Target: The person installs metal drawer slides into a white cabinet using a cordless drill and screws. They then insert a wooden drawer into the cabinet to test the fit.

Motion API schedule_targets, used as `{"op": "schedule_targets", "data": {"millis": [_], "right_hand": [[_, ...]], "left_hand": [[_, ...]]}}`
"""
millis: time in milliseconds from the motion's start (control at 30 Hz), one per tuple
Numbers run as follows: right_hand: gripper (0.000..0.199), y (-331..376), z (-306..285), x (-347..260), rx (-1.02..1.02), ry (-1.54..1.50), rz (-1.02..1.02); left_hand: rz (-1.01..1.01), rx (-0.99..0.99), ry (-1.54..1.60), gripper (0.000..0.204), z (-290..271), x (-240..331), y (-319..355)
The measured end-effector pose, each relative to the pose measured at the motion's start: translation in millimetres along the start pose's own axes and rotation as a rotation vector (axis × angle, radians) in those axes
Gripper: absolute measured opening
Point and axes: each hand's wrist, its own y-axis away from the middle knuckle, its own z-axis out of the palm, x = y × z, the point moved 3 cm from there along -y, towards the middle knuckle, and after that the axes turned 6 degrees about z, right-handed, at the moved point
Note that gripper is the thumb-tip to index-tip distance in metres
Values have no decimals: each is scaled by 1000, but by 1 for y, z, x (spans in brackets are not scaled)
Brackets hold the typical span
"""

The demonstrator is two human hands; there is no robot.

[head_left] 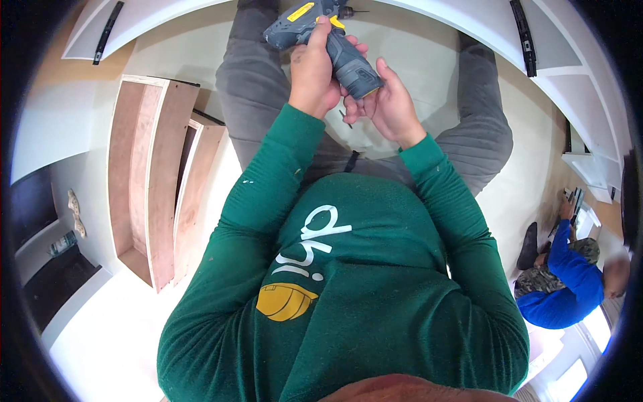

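Observation:
A grey cordless drill (353,72) with yellow accents is held at the top middle, above my lap, its slim bit pointing right. My left hand (315,70) wraps its handle, with the thumb laid along the drill's body and fingertips showing on the far side. At the handle's base, my right hand (388,104) cups the battery end, thumb up beside it and fingers curled below. A small, thin dark piece (345,119), perhaps a screw, shows by the right fingertips. Whether the fingers pinch it is unclear.
Wooden drawer boxes (164,161) stand on my left. White cabinet panels with black drawer slides (524,40) curve around the far side and the right. Another person in a blue top (566,285) sits on the floor at the lower right, a hand at a slide-like metal part.

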Motion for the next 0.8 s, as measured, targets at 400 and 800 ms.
{"op": "schedule_targets", "data": {"millis": [400,800], "right_hand": [[52,12,12,-17,97,338,-148],[48,-5,42,-19,274,468,-236]], "left_hand": [[112,-182,-2,40,13,22,11],[44,-73,45,29,20,34,1]]}}
